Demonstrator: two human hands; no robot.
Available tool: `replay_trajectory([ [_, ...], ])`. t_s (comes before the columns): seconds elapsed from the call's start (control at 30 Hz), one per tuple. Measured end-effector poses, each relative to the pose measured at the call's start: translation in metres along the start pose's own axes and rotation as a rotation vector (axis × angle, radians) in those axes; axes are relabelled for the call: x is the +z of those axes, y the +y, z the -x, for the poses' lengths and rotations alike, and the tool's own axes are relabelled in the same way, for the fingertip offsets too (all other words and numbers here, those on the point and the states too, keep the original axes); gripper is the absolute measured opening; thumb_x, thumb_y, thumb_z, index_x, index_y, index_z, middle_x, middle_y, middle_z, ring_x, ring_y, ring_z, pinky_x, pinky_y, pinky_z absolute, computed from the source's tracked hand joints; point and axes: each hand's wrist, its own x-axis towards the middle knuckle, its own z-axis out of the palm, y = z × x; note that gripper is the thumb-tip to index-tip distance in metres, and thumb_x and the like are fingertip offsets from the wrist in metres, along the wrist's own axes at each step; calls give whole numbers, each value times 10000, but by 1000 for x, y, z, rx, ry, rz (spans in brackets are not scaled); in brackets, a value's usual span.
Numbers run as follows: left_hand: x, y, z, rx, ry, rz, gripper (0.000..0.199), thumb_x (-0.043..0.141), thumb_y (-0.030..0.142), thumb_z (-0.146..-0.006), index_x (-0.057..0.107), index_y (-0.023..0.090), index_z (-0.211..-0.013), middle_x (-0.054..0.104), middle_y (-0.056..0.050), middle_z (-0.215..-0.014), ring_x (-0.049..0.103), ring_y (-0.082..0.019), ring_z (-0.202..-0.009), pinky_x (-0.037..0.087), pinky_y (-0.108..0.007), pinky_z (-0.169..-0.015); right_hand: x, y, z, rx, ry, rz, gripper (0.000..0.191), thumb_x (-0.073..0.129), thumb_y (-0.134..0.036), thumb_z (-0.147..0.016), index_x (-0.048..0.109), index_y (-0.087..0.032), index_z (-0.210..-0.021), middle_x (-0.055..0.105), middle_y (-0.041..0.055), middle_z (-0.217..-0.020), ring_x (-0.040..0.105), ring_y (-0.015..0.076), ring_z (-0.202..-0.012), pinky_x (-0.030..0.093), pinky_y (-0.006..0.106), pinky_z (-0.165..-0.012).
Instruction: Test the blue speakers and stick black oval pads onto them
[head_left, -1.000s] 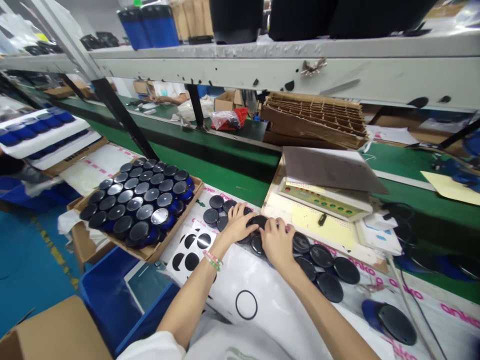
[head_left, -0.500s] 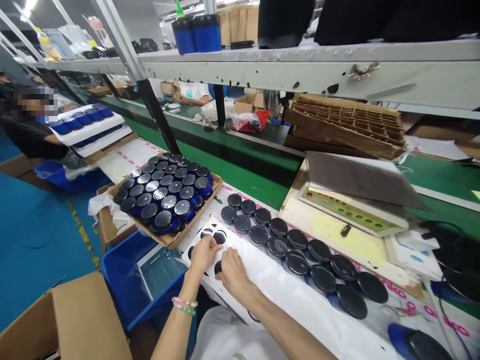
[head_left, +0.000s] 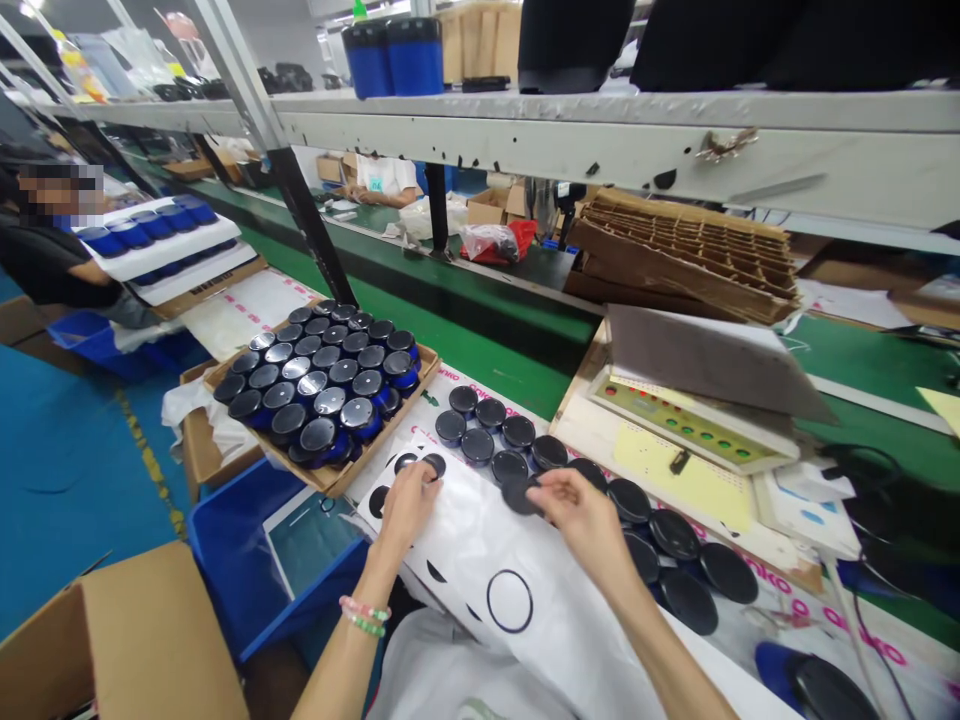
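A white sheet (head_left: 469, 515) with black round pieces and a black ring outline (head_left: 510, 601) lies in front of me. My left hand (head_left: 411, 495) is at its far left part, fingers pinched at a black disc (head_left: 434, 464) there. Pinched in the fingers of my right hand (head_left: 574, 500) is a thin black disc (head_left: 519, 496), held over the near row of jars. Black-topped blue jars (head_left: 477, 446) stand in two rows beyond the sheet. To the left, a cardboard tray (head_left: 339, 485) is full of similar jars.
A blue bin (head_left: 247, 600) and an open carton (head_left: 161, 630) stand low at the left. A control box (head_left: 690, 425) sits behind the jars. An overhead shelf (head_left: 585, 135) crosses above. Another person (head_left: 45, 270) is at the far left.
My right hand has moved right and away from the sheet, over the jars, with a black disc now visible in its fingers. The ring outline on the sheet has come into view.
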Motion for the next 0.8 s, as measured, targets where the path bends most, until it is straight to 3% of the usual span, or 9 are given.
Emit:
replay_trajectory([
  [0.1, 11, 32, -2, 161, 65, 25, 335, 596, 252, -797, 529, 223, -1124, 490, -64, -1213, 431, -229, -1171, 348, -388, -1009, -13, 21, -28, 119, 42, -56, 357, 612, -534, -720, 554, -184, -678, 591, 13, -560, 559, 152, -475, 439, 266, -462],
  [0.2, 28, 57, -9, 272, 97, 33, 598, 714, 324, -682, 480, 243, -1226, 355, -83, -1355, 258, -296, -1307, 226, -466, -1081, -5, 32, -43, 187, -4, -81, 343, 619, -485, -761, 569, -153, -693, 546, -32, -508, 522, 103, -434, 421, 226, -440],
  [0.27, 38, 64, -16, 305, 113, 35, 669, 748, 393, -642, 482, 237, -1236, 322, -102, -1378, 202, -322, -1330, 180, -499, -1089, 4, 35, -47, 225, -33, -70, 301, 588, -421, -829, 569, -138, -730, 527, -60, -529, 489, 69, -420, 413, 202, -431],
  [0.5, 57, 57, -27, 314, 154, 57, 671, 770, 445, -616, 510, 236, -1198, 317, -112, -1379, 204, -327, -1332, 229, -504, -1068, 20, 45, -55, 270, -43, 26, 229, 536, -352, -892, 598, -132, -903, 616, 5, -821, 590, 105, -667, 508, 262, -598],
  [0.8, 59, 56, -26, 311, 148, 73, 658, 757, 456, -631, 491, 252, -1198, 304, -97, -1391, 184, -333, -1341, 216, -496, -1086, 21, 45, -58, 277, -57, 97, 232, 536, -335, -894, 592, -135, -996, 621, 34, -945, 608, 143, -791, 517, 329, -705],
])
